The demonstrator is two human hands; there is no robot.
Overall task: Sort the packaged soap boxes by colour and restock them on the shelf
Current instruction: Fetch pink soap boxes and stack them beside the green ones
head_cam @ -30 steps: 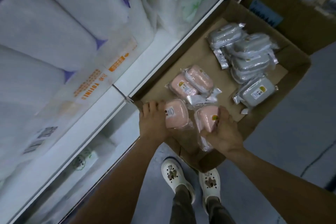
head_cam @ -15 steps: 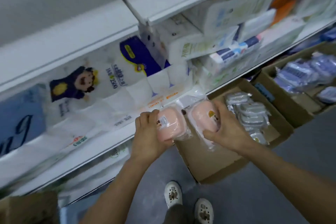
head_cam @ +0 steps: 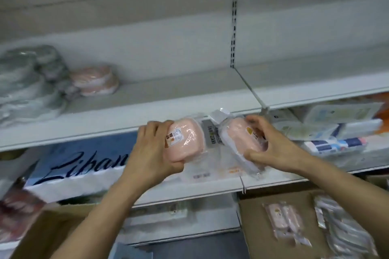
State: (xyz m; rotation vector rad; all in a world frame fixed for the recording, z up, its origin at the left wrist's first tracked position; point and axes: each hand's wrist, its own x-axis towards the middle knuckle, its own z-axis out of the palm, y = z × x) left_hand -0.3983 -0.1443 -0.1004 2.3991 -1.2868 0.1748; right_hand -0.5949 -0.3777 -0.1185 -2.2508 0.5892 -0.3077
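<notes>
Left hand (head_cam: 151, 149) grips pink soap box (head_cam: 185, 141), right hand (head_cam: 271, 147) grips second pink box (head_cam: 242, 141); set both beside pink stack (head_cam: 94, 80) on shelf (head_cam: 168, 99), away from grey packs (head_cam: 27, 78)

Two pink plastic-wrapped soap boxes (head_cam: 185, 140) (head_cam: 244, 139) held up before the shelf (head_cam: 168, 94), pink stack (head_cam: 94, 80) beside grey ones (head_cam: 31, 82) on it

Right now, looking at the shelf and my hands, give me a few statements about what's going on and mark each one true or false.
1. Each hand holds a pink soap box: left hand, right hand. True.
2. The pink boxes on the shelf sit left of the grey packs. False: they sit right of them.
3. The cardboard box below holds no soap. False: pink and grey packs remain.
4. The held boxes are plastic-wrapped. True.
</notes>
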